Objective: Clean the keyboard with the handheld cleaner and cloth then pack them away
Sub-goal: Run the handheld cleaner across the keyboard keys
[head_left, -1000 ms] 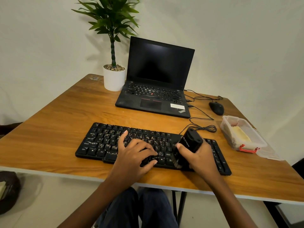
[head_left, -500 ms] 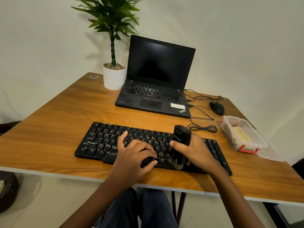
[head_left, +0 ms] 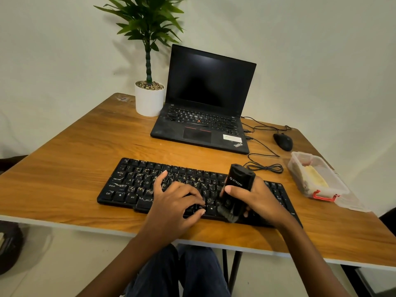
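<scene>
A black keyboard [head_left: 137, 183] lies across the near part of the wooden table. My right hand [head_left: 257, 198] grips a black handheld cleaner [head_left: 237, 185], held nearly upright with its brush end down on the keys right of centre. My left hand [head_left: 175, 202] rests flat on the keyboard's middle, fingers spread over the keys, holding nothing. A clear plastic box [head_left: 317, 179] with a red clasp stands at the right, with a yellowish cloth [head_left: 315, 177] inside it.
An open black laptop [head_left: 205, 103] sits behind the keyboard, a potted plant [head_left: 149, 99] to its left. A black mouse [head_left: 282, 141] and coiled cable [head_left: 265, 168] lie at the back right. The box's lid [head_left: 351, 203] lies beside the box. The table edge [head_left: 85, 227] runs near me.
The cleaner has gone from tilted right to nearly upright and shifted slightly left along the keys with my right hand. My left hand stays in place.
</scene>
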